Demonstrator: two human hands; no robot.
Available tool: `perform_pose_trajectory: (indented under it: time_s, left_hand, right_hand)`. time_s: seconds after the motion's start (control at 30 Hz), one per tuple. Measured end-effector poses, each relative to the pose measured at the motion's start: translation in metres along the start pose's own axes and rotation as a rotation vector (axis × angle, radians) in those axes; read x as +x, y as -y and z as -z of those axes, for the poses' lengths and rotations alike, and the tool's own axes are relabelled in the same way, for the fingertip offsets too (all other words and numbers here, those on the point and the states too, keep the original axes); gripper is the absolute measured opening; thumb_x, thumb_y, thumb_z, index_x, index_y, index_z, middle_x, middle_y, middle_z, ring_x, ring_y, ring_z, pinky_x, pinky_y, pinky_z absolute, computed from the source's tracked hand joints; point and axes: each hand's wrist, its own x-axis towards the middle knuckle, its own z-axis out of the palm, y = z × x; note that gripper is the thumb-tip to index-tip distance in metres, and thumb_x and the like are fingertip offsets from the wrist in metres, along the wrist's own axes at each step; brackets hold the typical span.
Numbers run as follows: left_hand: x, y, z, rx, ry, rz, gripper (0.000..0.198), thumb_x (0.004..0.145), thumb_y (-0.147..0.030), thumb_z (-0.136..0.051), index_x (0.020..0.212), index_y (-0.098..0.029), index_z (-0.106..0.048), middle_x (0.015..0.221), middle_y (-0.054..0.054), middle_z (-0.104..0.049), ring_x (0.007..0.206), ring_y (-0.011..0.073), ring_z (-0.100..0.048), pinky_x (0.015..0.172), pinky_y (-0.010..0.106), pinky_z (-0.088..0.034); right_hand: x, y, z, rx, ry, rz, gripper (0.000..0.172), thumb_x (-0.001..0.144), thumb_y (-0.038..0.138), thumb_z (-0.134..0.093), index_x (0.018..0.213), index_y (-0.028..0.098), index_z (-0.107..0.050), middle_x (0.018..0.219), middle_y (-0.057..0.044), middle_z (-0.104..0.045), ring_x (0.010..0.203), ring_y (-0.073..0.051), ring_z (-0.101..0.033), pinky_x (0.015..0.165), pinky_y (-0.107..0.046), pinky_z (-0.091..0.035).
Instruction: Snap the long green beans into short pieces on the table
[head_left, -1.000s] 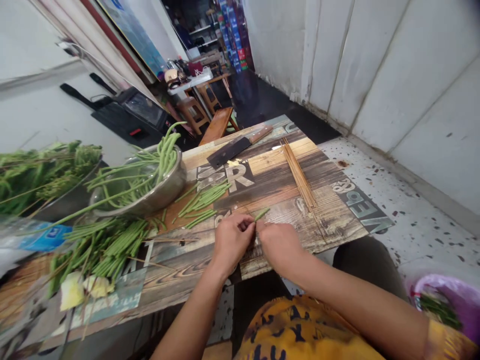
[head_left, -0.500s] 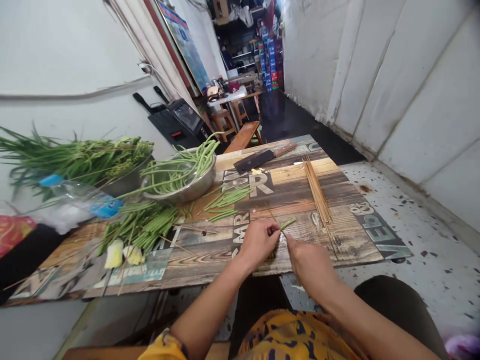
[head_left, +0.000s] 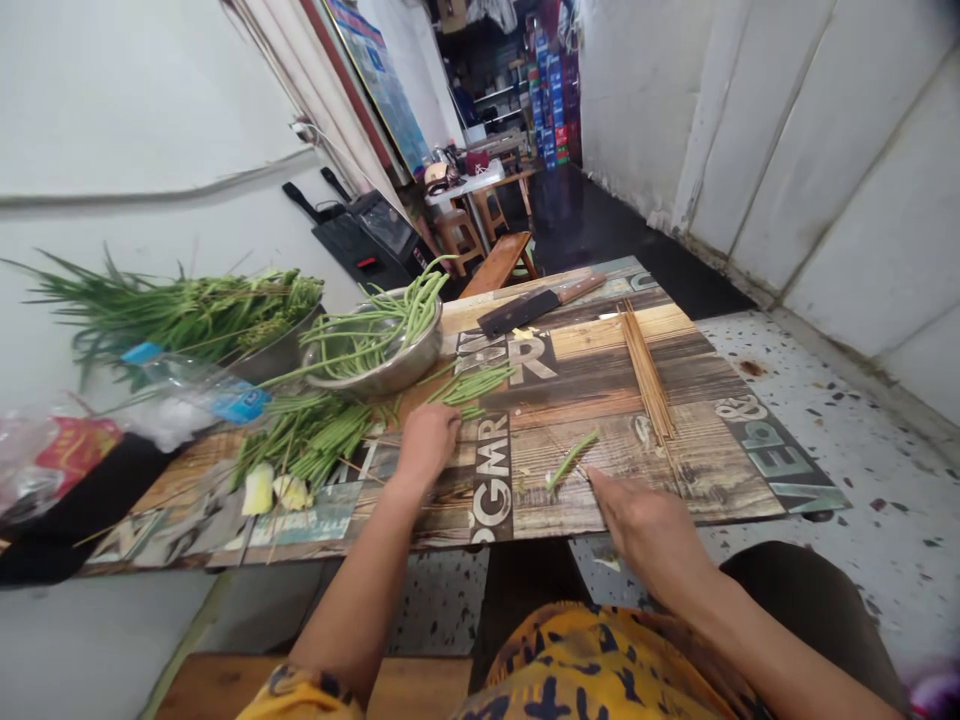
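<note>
Table (head_left: 585,375) first, broad and printed like mixed wooden planks, with the person at six o'clock; from its middle, a heap of leafy greens (head_left: 202,300) spreads toward ten o'clock, overflowing its bowl. Nearer in, also about ten, I see a metal bowl (head_left: 397,372) with long green beans (head_left: 360,340) draped over its rim. A pile of trimmed beans (head_left: 300,440) lies at nine, with a clear plastic bottle (head_left: 240,402) tipped on its side just beyond it, its cap blue.

At one o'clock a dark-bladed cleaver (head_left: 525,312) rests flat, its wooden handle pointing away. A bundle of wooden skewers (head_left: 646,380) lies at two. The right hand (head_left: 645,520), at four, has its thumb and forefinger pinched together, apparently on a thin stick (head_left: 583,471). The left hand (head_left: 431,440), toward nine, has its fingers curled at the near edge of some cut beans (head_left: 480,380); whether they grip any, I cannot tell.

Two pale yellow chunks (head_left: 259,490) sit between eight and nine, by the pile. Smallest of all, a single bean piece (head_left: 574,458) lies slantwise past the right fingertips, between three and four; the stick seems to meet it.
</note>
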Motion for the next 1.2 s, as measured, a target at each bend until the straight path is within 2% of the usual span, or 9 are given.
perform_pose_trajectory:
  time_s: [0.13,0.27,0.37,0.47,0.7,1.07,1.2]
  left_hand:
    - [-0.001,-0.018,0.009,-0.075,-0.011,0.004,0.018,0.077,-0.022,-0.053,0.081,-0.017,-0.070,0.084,0.009,-0.070,0.083,0.0240,-0.061,0.077,0.033,-0.043]
    - [-0.010,-0.061,0.016,-0.269,-0.016,0.066,0.017,0.076,-0.024,-0.054,0.078,-0.019,-0.070,0.073,0.003,-0.069,0.069,0.0179,-0.060,0.064,0.026,-0.041]
    - [-0.013,-0.097,0.012,-0.400,0.057,0.028,0.015,0.074,-0.020,-0.054,0.074,-0.019,-0.069,0.067,0.000,-0.067,0.062,0.0143,-0.058,0.059,0.024,-0.038]
    - [-0.012,-0.119,0.003,-0.494,0.093,-0.025,0.013,0.074,-0.019,-0.056,0.073,-0.019,-0.069,0.065,-0.001,-0.066,0.059,0.0124,-0.057,0.057,0.023,-0.038]
    - [-0.015,-0.121,-0.010,-0.621,0.026,0.030,0.009,0.075,-0.020,-0.061,0.075,-0.018,-0.070,0.065,-0.001,-0.064,0.059,0.0108,-0.054,0.057,0.022,-0.039]
    - [-0.019,-0.120,-0.008,-0.684,0.054,0.025,0.012,0.076,-0.019,-0.060,0.082,-0.018,-0.070,0.069,-0.002,-0.064,0.059,0.0096,-0.053,0.058,0.021,-0.041]
    - [-0.021,-0.119,-0.007,-0.658,0.041,0.027,0.012,0.077,-0.017,-0.057,0.078,-0.017,-0.069,0.066,-0.002,-0.063,0.057,0.0093,-0.052,0.056,0.021,-0.039]
  right_hand:
    - [-0.008,0.001,0.005,-0.011,0.014,-0.001,0.034,0.084,0.007,-0.044,0.114,0.010,-0.061,0.070,-0.004,-0.067,0.061,-0.016,-0.063,0.053,-0.024,-0.042]
    - [-0.027,0.002,0.014,-0.037,-0.085,-0.001,0.033,0.085,0.008,-0.043,0.114,0.007,-0.060,0.066,-0.004,-0.065,0.052,-0.015,-0.059,0.049,-0.025,-0.040]
    - [-0.047,0.000,0.020,-0.019,-0.155,-0.019,0.036,0.089,0.011,-0.039,0.121,0.004,-0.054,0.063,-0.002,-0.062,0.046,-0.013,-0.054,0.046,-0.025,-0.038]
    - [-0.064,-0.002,0.025,0.044,-0.115,0.005,0.040,0.090,0.010,-0.035,0.127,0.006,-0.049,0.065,-0.001,-0.060,0.047,-0.012,-0.053,0.047,-0.023,-0.039]
    - [-0.077,-0.003,0.024,0.046,-0.018,0.018,0.042,0.087,0.007,-0.033,0.125,0.006,-0.051,0.061,0.001,-0.056,0.048,-0.012,-0.055,0.046,-0.024,-0.039]
    - [-0.077,-0.007,0.026,0.053,0.018,0.014,0.041,0.087,0.007,-0.034,0.123,0.006,-0.052,0.062,0.000,-0.059,0.050,-0.013,-0.057,0.046,-0.025,-0.042]
    - [-0.076,-0.006,0.029,0.069,0.018,0.008,0.040,0.088,0.009,-0.032,0.122,0.006,-0.054,0.061,0.000,-0.059,0.049,-0.013,-0.056,0.045,-0.025,-0.041]
